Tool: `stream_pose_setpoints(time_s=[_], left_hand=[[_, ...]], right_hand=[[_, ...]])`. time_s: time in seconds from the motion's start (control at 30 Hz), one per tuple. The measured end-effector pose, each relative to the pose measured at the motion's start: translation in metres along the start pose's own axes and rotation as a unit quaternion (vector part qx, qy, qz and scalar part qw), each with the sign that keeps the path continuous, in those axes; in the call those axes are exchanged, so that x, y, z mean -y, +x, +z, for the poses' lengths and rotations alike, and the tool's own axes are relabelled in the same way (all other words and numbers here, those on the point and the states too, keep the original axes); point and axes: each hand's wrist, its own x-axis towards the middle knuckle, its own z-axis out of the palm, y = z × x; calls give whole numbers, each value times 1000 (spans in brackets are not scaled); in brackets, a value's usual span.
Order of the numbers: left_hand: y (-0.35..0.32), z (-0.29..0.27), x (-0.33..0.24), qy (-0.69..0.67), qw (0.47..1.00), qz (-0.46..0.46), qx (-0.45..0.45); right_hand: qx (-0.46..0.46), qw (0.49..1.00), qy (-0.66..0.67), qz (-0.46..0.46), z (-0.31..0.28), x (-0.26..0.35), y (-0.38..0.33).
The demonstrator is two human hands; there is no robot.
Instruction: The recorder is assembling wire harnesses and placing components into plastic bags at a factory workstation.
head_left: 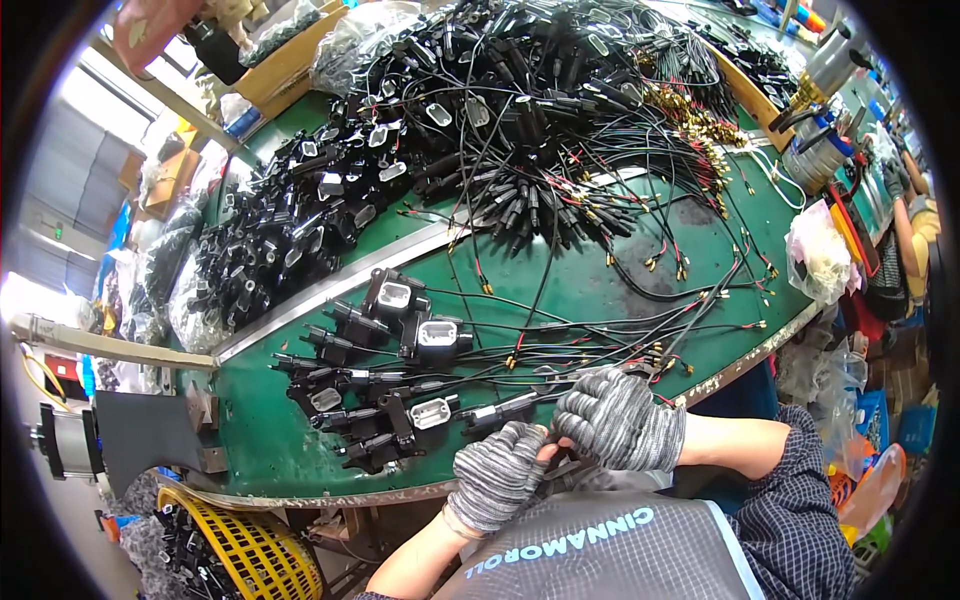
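Yellow basket [262,543]: black parts [188,545] inside, below surface's [255,440] near-left edge.
Left hand [498,474], right hand [618,420]: curled, close together; cannot tell whether clamped.

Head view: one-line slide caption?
Striped-gloved left hand and right hand close together at the near edge of a green workbench strewn with black cabled housings.

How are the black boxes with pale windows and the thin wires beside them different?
The boxes are chunky, but the wires are long and thin. The boxes have pale windows; many wires end in gold-coloured tips. The boxes gather at left, while the wires trail rightward. Both are mostly black, on the green table.
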Motion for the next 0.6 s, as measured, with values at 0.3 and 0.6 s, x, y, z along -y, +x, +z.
stream_pose_setpoints(time_s=[0.3, 0.6], left_hand=[[-4, -2, -1, 10, 1000, 6, -11], [-9, 9, -1, -10, 998, 41, -51]], right_hand=[[37, 999, -17, 24, -1, 5, 2], [-80, 996, 5, 49, 27, 7, -2]])
